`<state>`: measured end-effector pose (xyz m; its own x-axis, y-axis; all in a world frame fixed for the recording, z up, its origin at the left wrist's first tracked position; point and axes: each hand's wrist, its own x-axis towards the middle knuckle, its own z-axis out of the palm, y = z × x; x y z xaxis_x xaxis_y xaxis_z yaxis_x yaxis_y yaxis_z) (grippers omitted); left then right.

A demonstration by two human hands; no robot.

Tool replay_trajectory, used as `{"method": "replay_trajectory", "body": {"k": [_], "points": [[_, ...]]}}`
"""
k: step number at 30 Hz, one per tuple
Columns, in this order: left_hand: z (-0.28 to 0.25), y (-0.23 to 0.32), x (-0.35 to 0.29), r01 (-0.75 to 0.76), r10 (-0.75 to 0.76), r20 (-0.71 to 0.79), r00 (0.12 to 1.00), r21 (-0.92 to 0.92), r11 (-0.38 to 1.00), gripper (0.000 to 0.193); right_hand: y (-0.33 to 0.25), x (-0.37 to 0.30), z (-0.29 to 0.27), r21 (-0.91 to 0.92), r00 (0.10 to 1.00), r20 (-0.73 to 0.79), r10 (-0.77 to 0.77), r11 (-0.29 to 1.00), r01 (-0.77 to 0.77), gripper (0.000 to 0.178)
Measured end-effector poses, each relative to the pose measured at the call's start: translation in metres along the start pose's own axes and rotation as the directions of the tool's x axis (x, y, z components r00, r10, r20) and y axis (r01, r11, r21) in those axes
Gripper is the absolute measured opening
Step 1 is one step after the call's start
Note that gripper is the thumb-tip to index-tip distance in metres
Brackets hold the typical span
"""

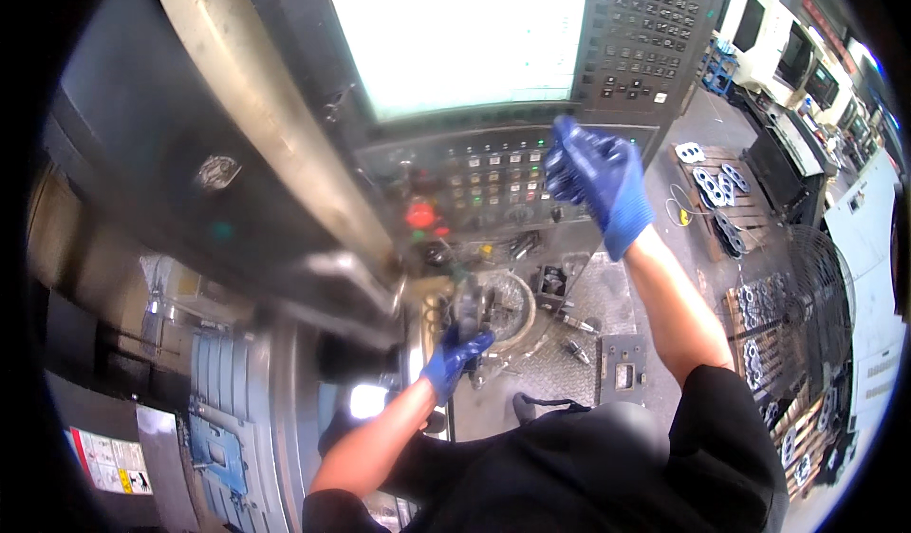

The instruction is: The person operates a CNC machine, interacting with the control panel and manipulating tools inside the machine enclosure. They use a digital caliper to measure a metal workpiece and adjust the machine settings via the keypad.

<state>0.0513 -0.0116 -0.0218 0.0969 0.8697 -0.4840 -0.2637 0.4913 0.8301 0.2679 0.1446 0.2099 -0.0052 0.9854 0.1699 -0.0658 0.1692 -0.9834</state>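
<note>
Reaching up at the button panel point(493, 174), your right hand point(596, 174) has its blue-gloved fingers curled in, but I can't tell if they're fully closed or touching a button. Your left hand point(458, 355), same kind of glove, is down low by a dark round part point(469, 307); it's blurry there, so no telling whether you're gripping it or just next to it. That part sits below the panel, left of a big metal ring point(517, 310).

The ring's on a metal table point(546, 381) with a textured, kinda grubby top, and a couple of small metal tools point(576, 351) lie right of it. Up top, your screen point(465, 44) is washed out almost pure white, with a dark keypad point(647, 44) on its right. The big red button point(419, 214) is toward the panel's lower left.

Over on your left there's a machine bay with a blue-grey fixture point(216, 452). Out right, the grey floor point(700, 120) has wooden pallets point(759, 237) carrying flat metal plates point(710, 187) with holes in them. A round wire fan guard point(821, 286) stands near those, and white machines point(750, 25) line the far side.
</note>
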Motion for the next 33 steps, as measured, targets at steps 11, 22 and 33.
{"method": "replay_trajectory", "body": {"k": [11,22,33], "points": [[-0.007,0.000,0.007,0.031,-0.031,-0.016,0.999,0.051,0.998,0.042,0.026,0.007,0.086,0.176,0.900,0.323,0.292,0.916,-0.360,0.059],[-0.008,0.008,0.002,-0.019,0.020,-0.020,1.000,0.062,0.998,0.045,0.020,0.016,0.089,0.183,0.923,0.250,0.293,0.922,-0.342,0.055],[-0.009,0.011,0.004,0.048,-0.046,-0.019,0.999,0.061,0.997,0.053,0.021,0.020,0.093,0.203,0.904,0.234,0.359,0.891,-0.406,0.045]]}}
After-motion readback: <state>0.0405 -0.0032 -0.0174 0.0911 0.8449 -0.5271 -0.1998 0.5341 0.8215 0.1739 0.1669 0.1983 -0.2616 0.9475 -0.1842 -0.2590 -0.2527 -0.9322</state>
